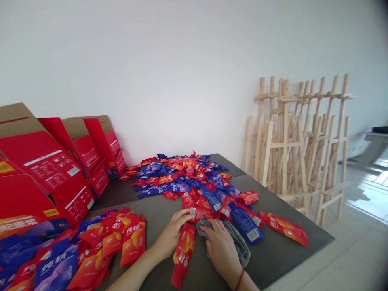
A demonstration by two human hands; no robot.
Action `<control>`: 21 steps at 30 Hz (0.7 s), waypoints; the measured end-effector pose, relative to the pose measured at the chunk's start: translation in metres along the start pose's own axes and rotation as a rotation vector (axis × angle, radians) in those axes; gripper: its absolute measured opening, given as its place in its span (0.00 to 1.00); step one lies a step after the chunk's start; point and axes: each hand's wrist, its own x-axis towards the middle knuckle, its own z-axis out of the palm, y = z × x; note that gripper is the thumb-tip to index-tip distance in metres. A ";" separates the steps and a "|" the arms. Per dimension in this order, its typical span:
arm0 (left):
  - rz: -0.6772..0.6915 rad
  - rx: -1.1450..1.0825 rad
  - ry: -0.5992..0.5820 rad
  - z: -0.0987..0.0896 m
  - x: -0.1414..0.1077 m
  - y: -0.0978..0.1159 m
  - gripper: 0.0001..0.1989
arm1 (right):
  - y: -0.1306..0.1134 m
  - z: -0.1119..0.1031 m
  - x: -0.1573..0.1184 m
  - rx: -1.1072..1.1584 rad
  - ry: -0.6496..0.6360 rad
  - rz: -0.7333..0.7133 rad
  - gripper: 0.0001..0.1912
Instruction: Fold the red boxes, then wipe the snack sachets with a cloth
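My left hand [172, 234] has its fingers closed on the left end of a red pouch [202, 214] with a white barcode label. In my right hand [222, 244] is a grey-green cloth [239, 242], bunched under the fingers against the right part of that pouch. Between my wrists another red pouch [184, 252] lies on the dark table. A blue pouch [246, 224] and a red pouch with orange fruit [286, 228] lie to the right. Beyond my hands spreads a large heap of red and blue pouches [182, 178].
Open red cardboard boxes [51, 169] stand along the left. More red and blue pouches [91, 246] are piled in front of them. The dark table [285, 258] ends in an edge at the right. Wooden easels [285, 153] lean by the white wall.
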 end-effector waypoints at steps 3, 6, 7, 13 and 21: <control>-0.271 0.127 0.064 -0.018 -0.017 0.006 0.16 | -0.001 -0.001 0.000 0.013 0.010 0.006 0.26; -0.448 0.306 -0.092 -0.025 -0.046 0.021 0.16 | -0.002 -0.002 0.001 0.009 -0.008 0.013 0.25; -0.454 0.348 -0.124 -0.023 -0.054 0.026 0.18 | -0.002 -0.002 0.002 0.009 -0.014 0.012 0.25; -0.282 0.310 -0.180 0.002 -0.048 0.034 0.35 | 0.002 -0.002 0.000 0.087 0.034 -0.024 0.29; -0.290 0.186 -0.204 0.002 -0.048 0.007 0.44 | 0.005 -0.012 -0.004 0.043 0.074 -0.124 0.34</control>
